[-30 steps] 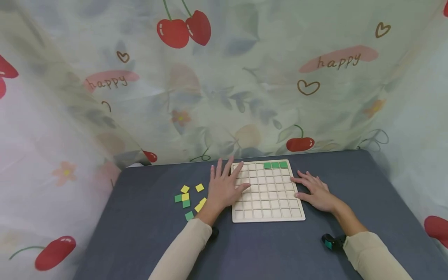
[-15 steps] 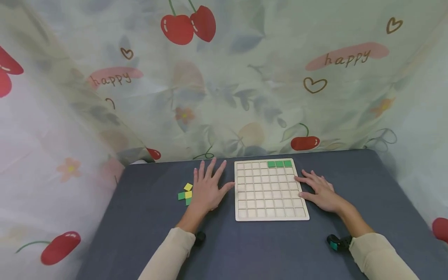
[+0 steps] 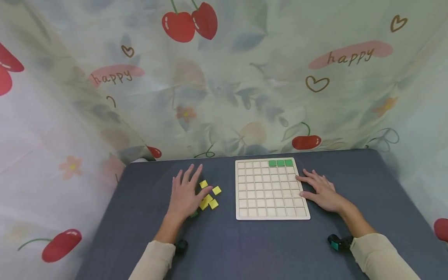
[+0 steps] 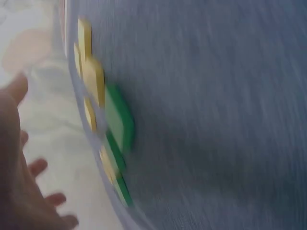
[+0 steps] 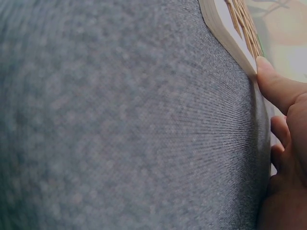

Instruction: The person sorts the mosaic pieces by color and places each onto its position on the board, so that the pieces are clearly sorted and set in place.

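A pale wooden grid board (image 3: 267,203) lies flat on the table, with three green square tiles (image 3: 280,163) in its far right cells. My right hand (image 3: 322,191) rests at the board's right edge, thumb and index fingertip touching the rim; the right wrist view shows the thumb (image 5: 273,86) on that edge. Left of the board, my left hand (image 3: 182,197) hovers with spread fingers over loose tiles and holds nothing. Yellow tiles (image 3: 213,203) show beside its thumb, and a green tile (image 3: 194,214) peeks out below. Other green tiles (image 4: 117,120) appear in the blurred left wrist view, hidden from the head view.
The dark cloth-covered table (image 3: 245,249) ends at a patterned curtain (image 3: 224,97) behind the board, and more curtain hangs at both sides. A dark wrist device (image 3: 337,243) hangs under the right wrist, another (image 3: 181,247) by the left.
My left hand has moved left, off the board and across to the loose tiles, uncovering the board's left columns. The right hand stays at the board's edge. The head view has shifted slightly.
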A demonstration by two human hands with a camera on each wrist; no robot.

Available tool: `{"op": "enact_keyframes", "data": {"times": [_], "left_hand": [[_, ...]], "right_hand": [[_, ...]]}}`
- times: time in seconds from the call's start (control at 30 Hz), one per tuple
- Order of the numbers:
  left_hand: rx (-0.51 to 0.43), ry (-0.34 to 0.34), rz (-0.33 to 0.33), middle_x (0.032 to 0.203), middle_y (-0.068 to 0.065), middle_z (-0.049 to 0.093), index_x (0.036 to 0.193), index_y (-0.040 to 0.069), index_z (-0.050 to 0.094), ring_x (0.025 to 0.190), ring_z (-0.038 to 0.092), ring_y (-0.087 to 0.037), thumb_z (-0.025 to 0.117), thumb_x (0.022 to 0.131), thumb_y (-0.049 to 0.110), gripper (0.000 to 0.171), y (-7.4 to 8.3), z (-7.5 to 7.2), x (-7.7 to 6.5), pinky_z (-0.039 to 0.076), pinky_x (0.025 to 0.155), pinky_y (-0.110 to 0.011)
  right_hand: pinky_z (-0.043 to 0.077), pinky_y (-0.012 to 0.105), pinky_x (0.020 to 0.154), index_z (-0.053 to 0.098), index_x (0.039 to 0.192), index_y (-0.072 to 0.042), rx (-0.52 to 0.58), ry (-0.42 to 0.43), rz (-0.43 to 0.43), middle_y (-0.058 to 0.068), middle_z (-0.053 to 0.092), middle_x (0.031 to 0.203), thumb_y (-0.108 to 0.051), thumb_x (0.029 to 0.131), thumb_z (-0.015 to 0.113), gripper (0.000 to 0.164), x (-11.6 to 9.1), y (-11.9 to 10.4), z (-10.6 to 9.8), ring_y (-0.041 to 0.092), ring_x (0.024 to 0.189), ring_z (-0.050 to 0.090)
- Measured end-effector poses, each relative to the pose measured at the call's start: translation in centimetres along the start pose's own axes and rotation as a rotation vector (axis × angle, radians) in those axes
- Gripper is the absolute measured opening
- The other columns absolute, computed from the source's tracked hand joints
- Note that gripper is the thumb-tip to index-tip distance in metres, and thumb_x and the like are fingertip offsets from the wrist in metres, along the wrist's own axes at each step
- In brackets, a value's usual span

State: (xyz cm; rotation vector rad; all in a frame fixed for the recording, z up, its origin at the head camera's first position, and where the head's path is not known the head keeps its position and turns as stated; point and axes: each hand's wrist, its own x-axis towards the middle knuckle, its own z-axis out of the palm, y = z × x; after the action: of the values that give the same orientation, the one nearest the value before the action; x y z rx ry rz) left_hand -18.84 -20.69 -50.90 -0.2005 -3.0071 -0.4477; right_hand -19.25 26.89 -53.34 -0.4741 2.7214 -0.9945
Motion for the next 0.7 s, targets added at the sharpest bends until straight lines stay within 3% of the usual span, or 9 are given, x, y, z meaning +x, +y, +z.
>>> {"op": "enact_keyframes", "data": {"times": [0.3,0.47,0.7], "left_hand": [[-0.107,-0.039,-0.036,0.169,-0.005,0.027,0.163,0.039,0.017,0.152,0.024,-0.043,0.061,0.09,0.071,0.092,-3.8,-0.7,-0.4,0.029,0.115,-0.072],[-0.145,-0.052,-0.065,0.165,-0.006,0.035,0.162,0.032,0.029,0.145,0.03,-0.039,0.072,0.088,0.059,0.09,-5.3,-0.8,-0.5,0.033,0.113,-0.067],[-0.188,-0.078,-0.141,0.152,-0.011,0.047,0.151,0.017,0.051,0.133,0.034,-0.036,0.079,0.088,0.045,0.074,-6.8,-1.6,-1.4,0.038,0.108,-0.059]], "right_hand": [[0.001,0.075,0.117,0.044,0.155,-0.017,-0.016,0.004,0.008,0.025,0.02,0.168,-0.04,0.1,0.063,0.063,0.2,0.1,-0.2,0.054,0.155,0.005],[0.001,0.075,0.117,0.044,0.155,-0.017,-0.004,0.001,0.009,0.024,0.019,0.169,-0.041,0.1,0.063,0.063,0.1,0.2,-0.1,0.053,0.156,0.004],[0.001,0.074,0.117,0.044,0.155,-0.016,0.005,-0.005,0.0,0.025,0.019,0.168,-0.039,0.101,0.063,0.062,0.1,0.2,0.1,0.053,0.156,0.003]]}}
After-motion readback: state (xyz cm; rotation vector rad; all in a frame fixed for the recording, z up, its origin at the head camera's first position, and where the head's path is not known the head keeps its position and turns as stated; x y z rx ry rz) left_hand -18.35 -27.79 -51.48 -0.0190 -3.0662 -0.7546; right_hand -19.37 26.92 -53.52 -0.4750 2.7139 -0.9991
